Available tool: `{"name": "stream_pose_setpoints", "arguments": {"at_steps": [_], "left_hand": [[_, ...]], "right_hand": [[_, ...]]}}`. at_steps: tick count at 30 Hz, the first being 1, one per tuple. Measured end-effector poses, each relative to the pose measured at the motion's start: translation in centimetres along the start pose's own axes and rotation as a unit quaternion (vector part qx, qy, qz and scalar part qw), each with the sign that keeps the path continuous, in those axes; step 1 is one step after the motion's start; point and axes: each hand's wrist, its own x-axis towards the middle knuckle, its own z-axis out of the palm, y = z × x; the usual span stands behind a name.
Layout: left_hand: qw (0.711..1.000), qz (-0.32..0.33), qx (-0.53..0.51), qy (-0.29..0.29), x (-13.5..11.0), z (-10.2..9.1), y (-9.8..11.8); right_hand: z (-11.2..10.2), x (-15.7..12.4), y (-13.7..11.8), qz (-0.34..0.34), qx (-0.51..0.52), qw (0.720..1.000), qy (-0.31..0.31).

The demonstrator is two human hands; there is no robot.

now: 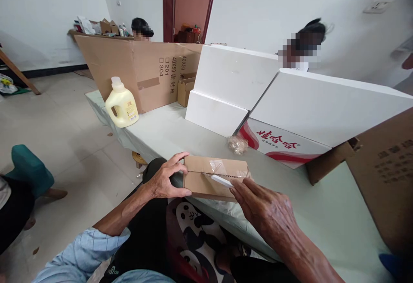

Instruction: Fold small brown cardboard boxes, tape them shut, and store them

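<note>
A small brown cardboard box (200, 182) lies near the front edge of the table, with clear tape (217, 166) across its top seam. My left hand (167, 177) grips the box's left end, thumb on the near side and fingers on the far side. In my right hand (258, 199) is a knife with a white handle (222, 181), its thin blade pointing left at the top seam. The seam looks slightly parted on the right. Whether the blade tip is inside the seam, I cannot tell.
Behind the box lies crumpled clear tape (238, 144). White boxes (234, 78) and a large cardboard sheet (151, 74) stand across the table like a wall. A yellow detergent bottle (122, 104) is at the left edge. Two people's heads show beyond; an open carton (380, 179) stands right.
</note>
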Motion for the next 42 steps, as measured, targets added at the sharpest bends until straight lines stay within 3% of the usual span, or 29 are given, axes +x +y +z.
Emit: {"name": "stream_pose_setpoints", "arguments": {"at_steps": [9,13,17,21,25,29,37,42], "left_hand": [[0.999,0.021,-0.003,0.045,-0.3,0.9,-1.4],[0.999,0.019,0.014,0.038,-0.2,1.0,-1.5],[0.999,0.025,0.024,0.026,0.0,0.4,-0.8],[0.999,0.026,0.029,0.030,0.2,0.2,-0.4],[0.999,0.012,0.028,0.029,0.2,0.3,-0.5],[0.999,0.013,0.028,0.019,0.1,0.3,-0.6],[0.999,0.026,0.017,0.044,-0.1,0.8,-1.1],[0.999,0.025,0.015,0.041,0.0,1.1,-1.0]], "right_hand": [[1.7,-1.5,-1.0,0.111,0.115,0.987,0.021],[1.3,-1.3,-0.1,0.066,0.101,0.993,-0.015],[0.9,-0.8,0.4,0.033,0.059,0.998,-0.013],[1.1,-0.7,-0.1,0.049,0.037,0.998,0.017],[1.5,-1.3,-0.5,0.086,0.096,0.991,0.020],[1.2,-1.4,0.0,0.055,0.103,0.993,-0.007],[0.4,-0.8,-0.2,0.009,0.080,0.997,0.021],[0.9,0.0,-0.6,0.012,0.058,0.998,-0.014]]}}
